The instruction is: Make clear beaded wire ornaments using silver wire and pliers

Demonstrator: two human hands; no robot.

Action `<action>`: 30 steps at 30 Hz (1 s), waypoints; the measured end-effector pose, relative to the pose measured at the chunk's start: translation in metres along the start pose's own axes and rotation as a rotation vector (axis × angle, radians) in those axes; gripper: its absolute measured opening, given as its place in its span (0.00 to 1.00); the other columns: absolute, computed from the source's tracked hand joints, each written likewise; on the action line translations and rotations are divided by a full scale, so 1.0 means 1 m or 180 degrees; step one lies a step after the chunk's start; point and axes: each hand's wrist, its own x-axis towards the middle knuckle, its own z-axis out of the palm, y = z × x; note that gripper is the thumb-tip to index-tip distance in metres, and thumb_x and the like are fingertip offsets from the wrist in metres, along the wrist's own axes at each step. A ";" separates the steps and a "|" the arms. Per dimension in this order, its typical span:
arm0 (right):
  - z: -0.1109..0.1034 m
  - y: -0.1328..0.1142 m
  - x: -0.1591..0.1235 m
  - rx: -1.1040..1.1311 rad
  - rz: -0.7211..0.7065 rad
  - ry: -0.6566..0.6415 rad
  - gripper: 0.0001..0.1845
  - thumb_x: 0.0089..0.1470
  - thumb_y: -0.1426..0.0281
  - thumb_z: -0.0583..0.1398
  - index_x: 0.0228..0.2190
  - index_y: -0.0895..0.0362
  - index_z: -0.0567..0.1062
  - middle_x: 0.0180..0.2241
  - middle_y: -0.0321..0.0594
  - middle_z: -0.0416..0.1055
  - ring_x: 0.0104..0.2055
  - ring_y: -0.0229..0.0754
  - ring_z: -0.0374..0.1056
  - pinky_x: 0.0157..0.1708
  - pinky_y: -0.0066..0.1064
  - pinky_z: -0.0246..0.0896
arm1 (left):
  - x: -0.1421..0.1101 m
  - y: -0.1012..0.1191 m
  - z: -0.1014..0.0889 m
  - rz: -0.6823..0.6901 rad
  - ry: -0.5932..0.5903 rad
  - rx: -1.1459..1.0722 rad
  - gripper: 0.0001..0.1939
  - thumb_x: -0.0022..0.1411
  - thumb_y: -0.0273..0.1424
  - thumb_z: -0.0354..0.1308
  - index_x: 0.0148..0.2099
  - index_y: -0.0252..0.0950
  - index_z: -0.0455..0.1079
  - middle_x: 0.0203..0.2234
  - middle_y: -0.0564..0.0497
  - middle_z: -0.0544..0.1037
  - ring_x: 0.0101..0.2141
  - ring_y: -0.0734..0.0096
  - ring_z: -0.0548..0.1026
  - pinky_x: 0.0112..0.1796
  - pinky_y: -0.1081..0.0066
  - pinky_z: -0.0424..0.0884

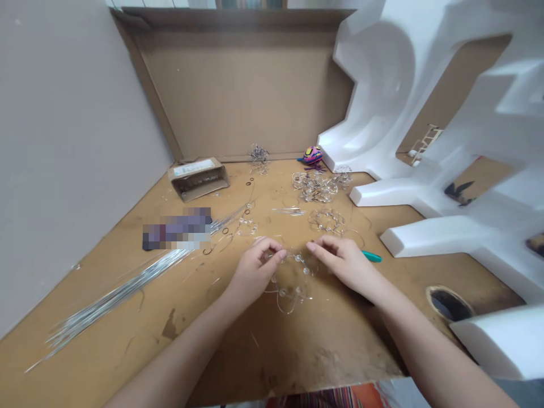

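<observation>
A loop of thin wire with clear beads (306, 271) hangs just above the table between my hands, its curled wire ends reaching down below them. My left hand (261, 260) pinches the loop's upper left side between thumb and forefinger. To the right of the loop, the thumb and fingers of my right hand (340, 256) are drawn together; whatever lies between them is too thin or hidden to make out. Behind my right hand lies a similar beaded wire ring (326, 221). A teal-handled tool (371, 256) pokes out beside that hand, partly covered by it.
A bundle of straight wires (123, 286) stretches across the left, beside a blurred-out object (176, 228). Farther back are an open cardboard box (199, 178), a heap of beaded wire pieces (318, 186) and a colourful ball (312, 154). White foam (408, 241) borders the right, near a hole (449, 303).
</observation>
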 end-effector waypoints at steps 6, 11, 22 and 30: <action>0.002 0.000 -0.001 0.0115 0.0180 -0.0854 0.19 0.48 0.53 0.58 0.31 0.56 0.72 0.27 0.37 0.71 0.28 0.38 0.64 0.27 0.27 0.55 | 0.002 -0.004 -0.001 0.0112 0.0292 -0.0044 0.09 0.58 0.36 0.52 0.31 0.36 0.63 0.25 0.55 0.65 0.24 0.77 0.63 0.26 0.76 0.60; 0.009 0.005 0.002 0.0662 0.0260 -0.0848 0.09 0.45 0.65 0.60 0.26 0.57 0.68 0.24 0.33 0.67 0.27 0.35 0.61 0.27 0.26 0.54 | 0.003 -0.004 0.000 0.0238 0.0323 -0.0133 0.07 0.58 0.34 0.52 0.31 0.36 0.64 0.27 0.54 0.68 0.28 0.75 0.66 0.31 0.75 0.62; 0.007 0.009 0.008 0.1784 0.0383 -0.0936 0.07 0.43 0.72 0.58 0.30 0.57 0.68 0.23 0.33 0.69 0.27 0.35 0.62 0.31 0.28 0.54 | 0.001 0.001 -0.004 -0.0036 0.0321 -0.0311 0.06 0.55 0.33 0.54 0.33 0.36 0.64 0.29 0.51 0.74 0.31 0.72 0.71 0.34 0.73 0.65; 0.005 0.003 0.006 0.1854 0.0650 -0.0871 0.08 0.44 0.66 0.60 0.29 0.58 0.70 0.21 0.30 0.65 0.24 0.33 0.59 0.26 0.25 0.52 | -0.005 0.011 0.000 -0.0077 0.0063 -0.0786 0.06 0.56 0.33 0.54 0.34 0.36 0.64 0.27 0.53 0.74 0.26 0.76 0.70 0.29 0.75 0.66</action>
